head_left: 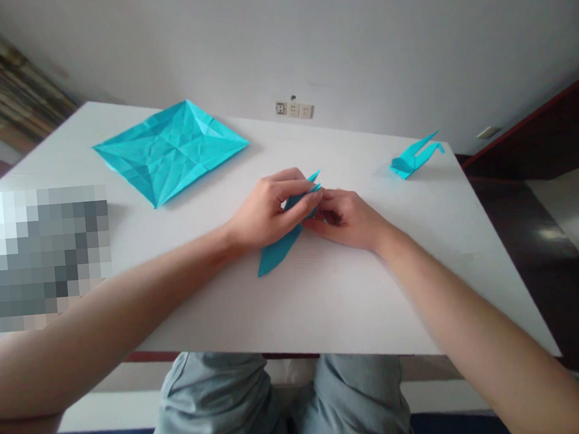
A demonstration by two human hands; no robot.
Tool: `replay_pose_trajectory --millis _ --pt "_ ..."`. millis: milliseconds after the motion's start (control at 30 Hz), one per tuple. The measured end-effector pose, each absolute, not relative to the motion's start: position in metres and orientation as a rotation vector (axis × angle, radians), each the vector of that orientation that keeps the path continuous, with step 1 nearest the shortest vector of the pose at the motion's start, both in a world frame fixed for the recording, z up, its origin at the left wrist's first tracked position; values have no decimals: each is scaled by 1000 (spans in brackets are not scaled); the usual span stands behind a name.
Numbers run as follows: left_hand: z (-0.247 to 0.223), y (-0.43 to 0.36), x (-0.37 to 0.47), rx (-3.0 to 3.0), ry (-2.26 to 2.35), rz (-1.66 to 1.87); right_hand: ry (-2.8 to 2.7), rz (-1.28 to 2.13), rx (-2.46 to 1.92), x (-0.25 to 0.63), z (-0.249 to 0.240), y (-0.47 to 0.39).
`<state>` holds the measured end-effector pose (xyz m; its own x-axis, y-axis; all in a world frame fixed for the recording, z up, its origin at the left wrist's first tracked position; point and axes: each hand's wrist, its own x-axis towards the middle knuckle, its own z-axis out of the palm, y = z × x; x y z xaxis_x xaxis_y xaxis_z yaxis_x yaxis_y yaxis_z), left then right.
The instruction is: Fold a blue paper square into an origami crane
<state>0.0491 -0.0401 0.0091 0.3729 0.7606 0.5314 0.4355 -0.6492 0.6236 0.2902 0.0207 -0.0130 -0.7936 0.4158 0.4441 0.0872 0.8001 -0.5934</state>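
Note:
A partly folded piece of turquoise origami paper (278,250) is between my hands, just above or on the white table (356,305). My left hand (273,208) pinches it from above, thumb and fingers near its narrow pointed tips. From the other side, my right hand (344,216) grips the same paper with curled fingers, close to the left fingertips. One broad pointed flap sticks out below, toward me. The middle of the folded paper is hidden by my fingers.
A creased, opened-out turquoise paper sheet (178,145) lies at the back left. A finished-looking turquoise origami crane (410,161) stands at the back right. Wall sockets (294,109) sit behind the table. A pixelated patch covers the left side.

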Motion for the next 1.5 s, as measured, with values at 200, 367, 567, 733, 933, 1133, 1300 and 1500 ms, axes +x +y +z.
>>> replay_pose_trajectory --millis 200,367,567,733,933,1133,1300,1500 --pt "9 -40 49 2258 1029 1188 -2426 766 -394 290 -14 21" --pt "9 -41 50 2250 1050 1176 -2428 749 -394 291 -14 21" --pt "9 -41 50 2247 1031 1189 -2411 724 -360 290 -15 21" --pt "9 -41 49 2243 1032 1182 -2431 726 -400 291 -16 22" --pt "10 -41 49 2232 1011 1187 -2408 709 -376 291 -17 22" --pt "9 -41 50 2219 1034 1169 -2446 715 -411 291 -16 21" --pt "9 -42 50 2222 1033 1162 -2450 680 -393 291 -17 22" --pt "10 -43 50 2251 1029 1164 -2471 686 -389 291 -17 22"
